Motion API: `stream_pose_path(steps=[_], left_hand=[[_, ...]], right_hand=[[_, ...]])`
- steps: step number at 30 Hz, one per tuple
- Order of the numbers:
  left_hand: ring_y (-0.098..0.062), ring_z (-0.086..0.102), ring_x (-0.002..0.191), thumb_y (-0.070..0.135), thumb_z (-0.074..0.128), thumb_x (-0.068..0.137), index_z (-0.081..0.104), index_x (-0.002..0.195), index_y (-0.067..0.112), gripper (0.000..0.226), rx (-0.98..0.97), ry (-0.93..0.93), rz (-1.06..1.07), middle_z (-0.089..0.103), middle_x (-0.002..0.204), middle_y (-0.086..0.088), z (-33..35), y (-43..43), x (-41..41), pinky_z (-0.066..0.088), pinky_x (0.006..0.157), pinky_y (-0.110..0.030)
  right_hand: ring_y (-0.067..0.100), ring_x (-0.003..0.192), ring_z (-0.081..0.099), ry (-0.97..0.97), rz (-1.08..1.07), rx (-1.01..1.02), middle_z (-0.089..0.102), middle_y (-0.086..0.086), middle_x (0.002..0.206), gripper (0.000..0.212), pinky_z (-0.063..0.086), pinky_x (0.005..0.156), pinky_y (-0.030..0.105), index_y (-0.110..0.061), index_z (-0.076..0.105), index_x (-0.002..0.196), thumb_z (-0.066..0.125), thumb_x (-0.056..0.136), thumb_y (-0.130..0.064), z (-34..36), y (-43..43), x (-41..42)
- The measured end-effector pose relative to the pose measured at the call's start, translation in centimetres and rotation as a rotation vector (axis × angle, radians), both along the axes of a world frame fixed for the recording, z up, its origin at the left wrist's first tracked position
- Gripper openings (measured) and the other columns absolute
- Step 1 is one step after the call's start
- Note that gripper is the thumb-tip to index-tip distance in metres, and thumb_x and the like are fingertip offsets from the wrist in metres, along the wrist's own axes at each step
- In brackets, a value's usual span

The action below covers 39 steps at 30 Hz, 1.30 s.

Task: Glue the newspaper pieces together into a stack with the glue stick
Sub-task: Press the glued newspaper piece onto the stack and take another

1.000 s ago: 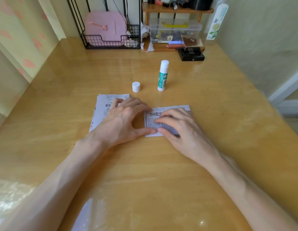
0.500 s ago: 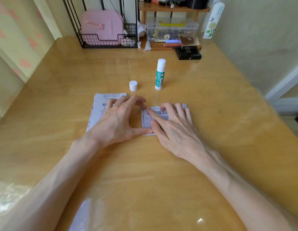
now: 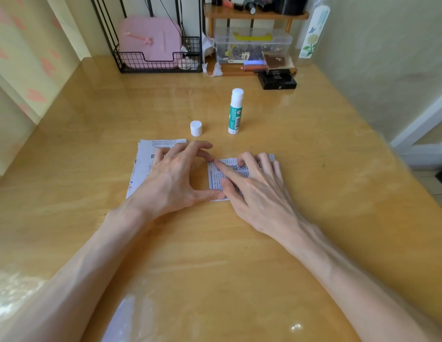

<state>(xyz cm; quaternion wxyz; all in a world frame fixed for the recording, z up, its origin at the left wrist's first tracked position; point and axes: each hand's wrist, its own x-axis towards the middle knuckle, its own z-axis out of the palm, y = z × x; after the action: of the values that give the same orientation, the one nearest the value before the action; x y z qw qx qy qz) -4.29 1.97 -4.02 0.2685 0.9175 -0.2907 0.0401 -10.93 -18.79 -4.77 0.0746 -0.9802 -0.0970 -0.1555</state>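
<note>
On the table [image 3: 313, 169], left hand [image 3: 173, 183] and right hand [image 3: 254, 193] press newspaper piece [image 3: 215, 179] flat.

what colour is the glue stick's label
Green, on the white glue stick, head view.

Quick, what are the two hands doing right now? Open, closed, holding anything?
Left hand: open, thumb and index fingertip pressing the left edge of the newspaper piece.
Right hand: open, fingers flat on the same newspaper piece.
</note>
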Motion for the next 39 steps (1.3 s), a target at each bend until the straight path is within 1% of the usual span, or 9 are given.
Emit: stream_pose_path(steps=[4, 8, 16, 23, 31, 33, 35, 37, 39], left_hand=[[-0.007, 0.041, 0.137, 0.096, 0.058, 0.061, 0.043, 0.143, 0.037, 0.102, 0.025, -0.008, 0.006, 0.061, 0.126, 0.028, 0.2, 0.0, 0.0, 0.027, 0.110, -0.037], [-0.005, 0.041, 0.134, 0.098, 0.055, 0.059, 0.044, 0.142, 0.038, 0.103, 0.044, 0.000, 0.016, 0.060, 0.125, 0.031, 0.2, -0.1, 0.1, 0.025, 0.107, -0.035], [-0.005, 0.041, 0.132, 0.098, 0.054, 0.058, 0.044, 0.140, 0.040, 0.101, 0.054, 0.013, 0.011, 0.058, 0.125, 0.032, 0.2, 0.0, 0.2, 0.024, 0.108, -0.035], [-0.007, 0.041, 0.131, 0.097, 0.055, 0.059, 0.044, 0.139, 0.039, 0.100, 0.049, 0.015, 0.003, 0.058, 0.126, 0.032, 0.1, 0.1, 0.2, 0.024, 0.109, -0.035], [-0.006, 0.041, 0.130, 0.097, 0.055, 0.060, 0.043, 0.139, 0.040, 0.099, 0.057, 0.014, -0.001, 0.058, 0.126, 0.032, 0.2, 0.0, 0.2, 0.024, 0.108, -0.036], [-0.005, 0.041, 0.130, 0.097, 0.055, 0.061, 0.043, 0.140, 0.040, 0.099, 0.063, 0.013, -0.003, 0.058, 0.126, 0.032, 0.2, 0.0, 0.2, 0.024, 0.110, -0.036], [-0.005, 0.041, 0.130, 0.097, 0.055, 0.060, 0.042, 0.140, 0.040, 0.099, 0.065, 0.015, -0.001, 0.058, 0.126, 0.032, 0.2, 0.0, 0.2, 0.024, 0.110, -0.036], [-0.004, 0.041, 0.131, 0.097, 0.055, 0.060, 0.042, 0.141, 0.040, 0.100, 0.064, 0.016, -0.002, 0.058, 0.126, 0.032, 0.2, 0.0, 0.2, 0.024, 0.109, -0.036], [-0.004, 0.042, 0.132, 0.097, 0.055, 0.060, 0.042, 0.143, 0.039, 0.101, 0.059, 0.013, -0.001, 0.057, 0.126, 0.033, 0.2, 0.0, 0.2, 0.025, 0.109, -0.036]], right_hand=[[0.025, 0.109, 0.045, -0.003, -0.023, -0.015, 0.050, -0.001, 0.120, 0.050, 0.036, 0.090, 0.041, -0.038, 0.056, 0.150, 0.030, 0.109, -0.046, 0.0, 0.3, 0.2], [0.025, 0.107, 0.045, -0.022, -0.046, -0.036, 0.051, -0.001, 0.119, 0.049, 0.035, 0.088, 0.040, -0.037, 0.056, 0.150, 0.030, 0.110, -0.045, -0.1, 0.2, 0.2], [0.027, 0.103, 0.048, -0.055, -0.170, -0.078, 0.057, 0.000, 0.117, 0.050, 0.034, 0.081, 0.041, -0.027, 0.062, 0.147, 0.030, 0.110, -0.040, 0.1, -2.5, -0.4], [0.030, 0.097, 0.049, -0.121, -0.285, -0.095, 0.060, 0.002, 0.106, 0.045, 0.033, 0.077, 0.043, -0.021, 0.072, 0.134, 0.039, 0.107, -0.034, 0.1, -4.4, -0.9], [0.031, 0.096, 0.048, -0.161, -0.347, -0.086, 0.061, 0.006, 0.101, 0.047, 0.032, 0.076, 0.043, -0.016, 0.080, 0.117, 0.038, 0.105, -0.035, 0.1, -5.2, -0.7], [0.031, 0.098, 0.049, -0.162, -0.368, -0.047, 0.062, 0.006, 0.104, 0.047, 0.035, 0.078, 0.044, -0.018, 0.082, 0.108, 0.040, 0.105, -0.040, 0.2, -5.0, -0.4], [0.032, 0.107, 0.050, -0.156, -0.388, 0.015, 0.063, 0.007, 0.115, 0.049, 0.038, 0.082, 0.045, -0.018, 0.082, 0.108, 0.044, 0.103, -0.049, 0.4, -4.6, 0.1], [0.033, 0.118, 0.050, -0.143, -0.352, 0.043, 0.061, 0.009, 0.128, 0.050, 0.038, 0.088, 0.046, -0.017, 0.079, 0.116, 0.046, 0.102, -0.051, 0.9, -3.9, 0.4], [0.031, 0.124, 0.048, -0.107, -0.231, 0.045, 0.057, 0.009, 0.136, 0.048, 0.038, 0.093, 0.046, -0.021, 0.074, 0.129, 0.044, 0.102, -0.048, 1.1, -2.5, 0.4]])
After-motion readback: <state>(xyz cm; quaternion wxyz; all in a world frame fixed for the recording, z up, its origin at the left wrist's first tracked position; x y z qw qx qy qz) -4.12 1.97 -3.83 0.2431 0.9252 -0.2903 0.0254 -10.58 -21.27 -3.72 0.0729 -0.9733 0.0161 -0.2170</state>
